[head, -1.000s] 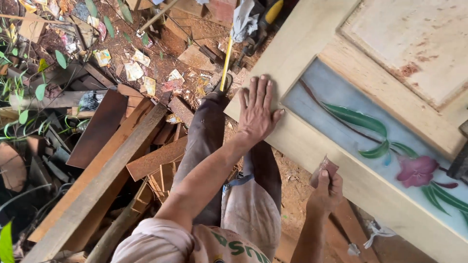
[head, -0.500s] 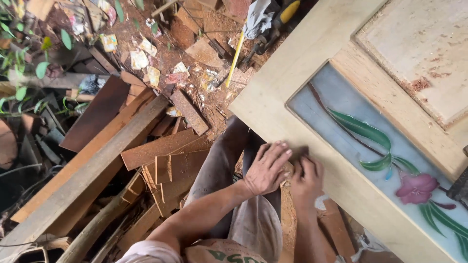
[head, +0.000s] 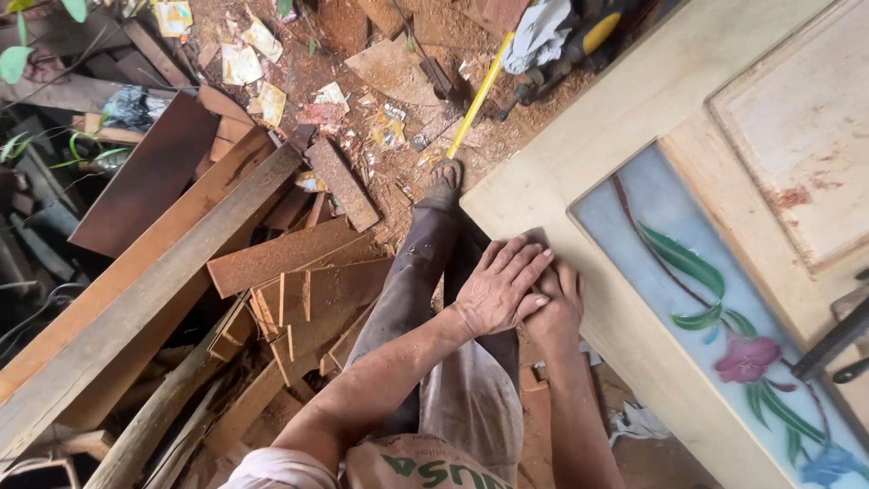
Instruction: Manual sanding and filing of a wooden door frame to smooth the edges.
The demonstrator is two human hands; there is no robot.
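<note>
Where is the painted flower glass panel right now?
In the head view, the flower glass panel sits right of centre, set into the pale wooden door, just right of both hands.

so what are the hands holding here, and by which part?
Cannot tell. The left hand lies over the right hand, both pressed on the edge of the pale wooden door with a painted-flower glass panel; anything under them is hidden.
</note>
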